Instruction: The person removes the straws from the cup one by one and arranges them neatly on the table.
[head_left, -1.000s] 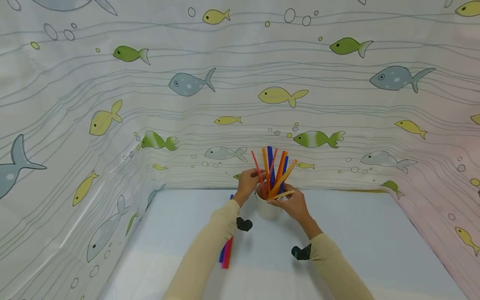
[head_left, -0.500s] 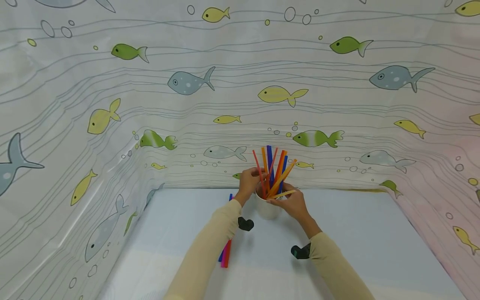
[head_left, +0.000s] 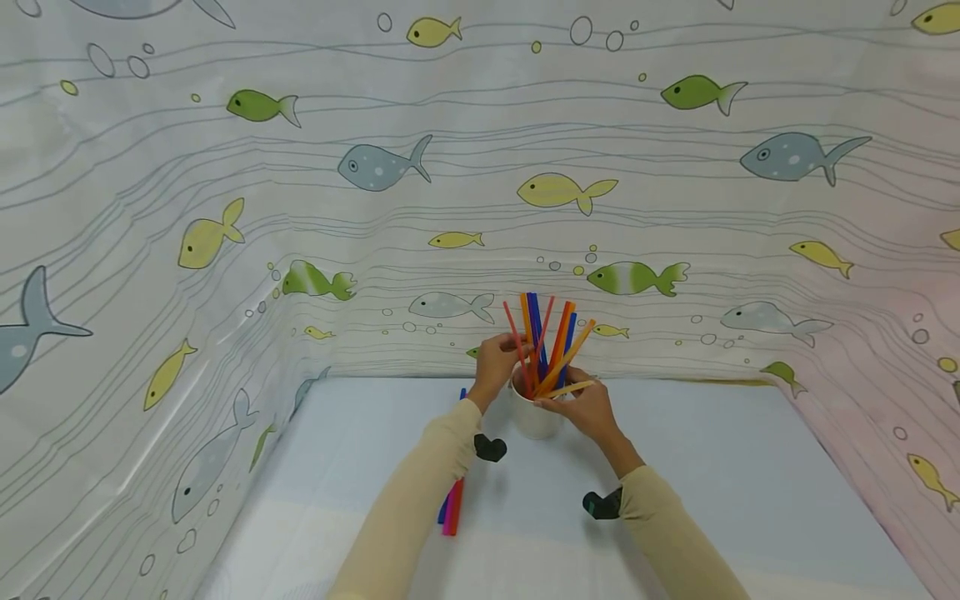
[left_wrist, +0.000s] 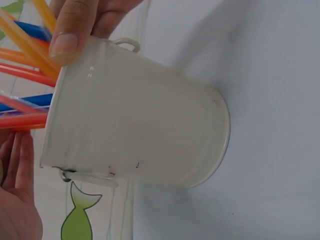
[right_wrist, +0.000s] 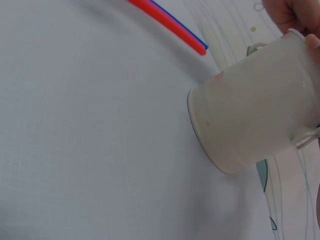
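Cup (head_left: 536,418) is stood upright on the table (head_left: 705,467), near the back edge, loaded with straws (head_left: 559,338) fanned out above the rim. Cup is gripped on its right side by the right hand (head_left: 588,408): thumb laid on the outer wall at the rim, fingers round the far side. 1 pale straw is leaned out over that hand. Straws are touched above the rim by the left hand (head_left: 498,365), fingertips among them; can't be told whether any are pinched. Loose straws (head_left: 453,517) are laid on the table, partly hidden by the left sleeve (head_left: 416,492).

Handling, judged: straws look like thin plastic, so light, springy, a bit slippery, easily kinked if squeezed. Best taken 1 or 2 at a time, just above the rim, with a light pinch; neighbours may be dragged along. Cup looks like painted metal: stiff, smooth, fairly light, could be tipped by a sideways pull. Best braced at the wall, clear of the side lug (left_wrist: 135,44).
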